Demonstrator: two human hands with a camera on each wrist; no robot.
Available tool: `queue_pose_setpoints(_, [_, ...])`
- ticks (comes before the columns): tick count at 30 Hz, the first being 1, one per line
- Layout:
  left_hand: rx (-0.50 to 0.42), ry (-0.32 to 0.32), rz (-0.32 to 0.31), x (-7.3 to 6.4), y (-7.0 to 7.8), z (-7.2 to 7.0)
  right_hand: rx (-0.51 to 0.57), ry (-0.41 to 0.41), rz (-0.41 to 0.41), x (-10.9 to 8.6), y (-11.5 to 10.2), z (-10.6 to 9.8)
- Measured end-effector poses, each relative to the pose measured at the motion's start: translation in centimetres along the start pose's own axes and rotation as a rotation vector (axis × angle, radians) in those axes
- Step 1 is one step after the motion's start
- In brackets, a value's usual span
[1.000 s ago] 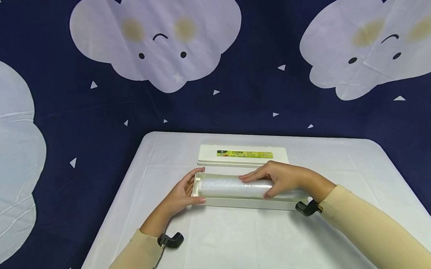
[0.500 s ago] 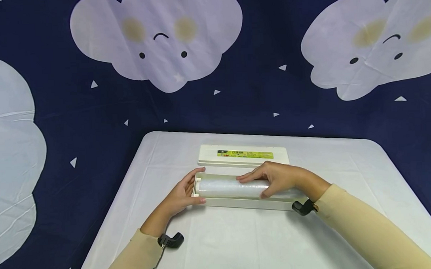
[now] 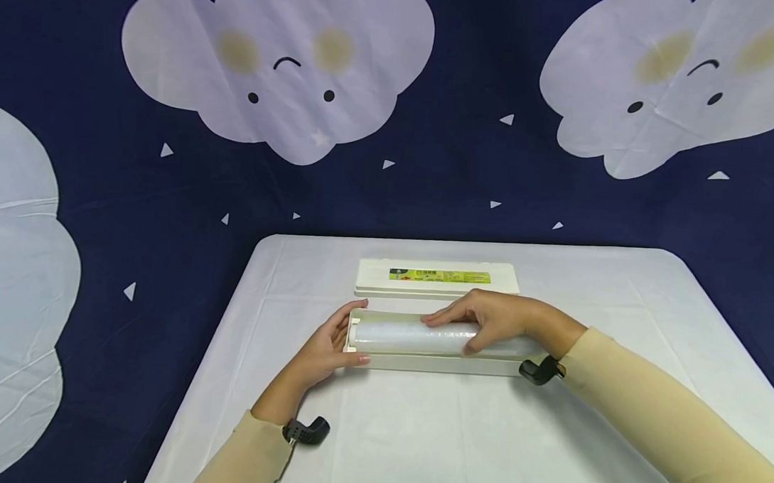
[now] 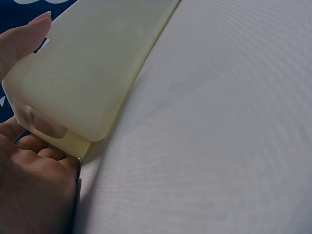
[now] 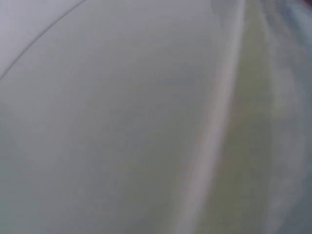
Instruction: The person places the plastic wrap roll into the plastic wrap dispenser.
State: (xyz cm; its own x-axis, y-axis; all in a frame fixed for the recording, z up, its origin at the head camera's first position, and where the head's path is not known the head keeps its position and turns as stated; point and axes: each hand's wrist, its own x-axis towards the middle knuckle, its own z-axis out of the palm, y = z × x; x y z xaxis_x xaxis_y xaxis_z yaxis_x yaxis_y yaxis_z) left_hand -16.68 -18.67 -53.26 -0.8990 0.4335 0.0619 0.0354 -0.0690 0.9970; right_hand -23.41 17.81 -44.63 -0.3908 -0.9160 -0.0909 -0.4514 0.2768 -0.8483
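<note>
Gripping a glossy roll [image 3: 399, 335] inside a long, open box [image 3: 442, 365]

The roll is lying lengthwise between the box's walls, its left end sitting just beside the short end wall and its right part passing beneath the right hand [image 3: 495, 319]. That hand is grasping the roll from above, its thumb pressing the near side and its fingers reaching over the top. Smooth and cylindrical, the roll is catching bright glints along its translucent, film-like surface.

Around it, the box is showing straight, thin rims; its right end is hiding behind the right hand and wrist. The left hand [image 3: 323, 354] is holding the left end, thumb lying along the near wall, other fingers wrapping around the end. In the left wrist view, the box is looking like milky plastic with rounded corners. The right wrist view is blurring most detail.

Just beyond the box, a flat, pale cover [image 3: 427, 289] is resting parallel to it, carrying a yellow-green label [image 3: 439, 276]; only a narrow strip of cloth is separating the two. Wider stretches of creased white cloth are running toward the person and out to both sides of the table [image 3: 413, 439]. Its far corners are curving, and a dark blue backdrop [image 3: 468, 178] printed with clouds is rising behind them.
</note>
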Motion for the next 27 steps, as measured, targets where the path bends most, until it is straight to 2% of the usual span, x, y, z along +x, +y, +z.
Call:
queue_pose_setpoints(11, [0.021, 0.009, -0.002, -0.1, 0.1, 0.0, 0.106, -0.015, 0.006, -0.1, 1.2, 0.4])
queue_pose_setpoints(27, [0.019, 0.007, -0.004, -0.1, 0.0, 0.0, 0.154, -0.043, 0.017, -0.1, 1.7, 0.2])
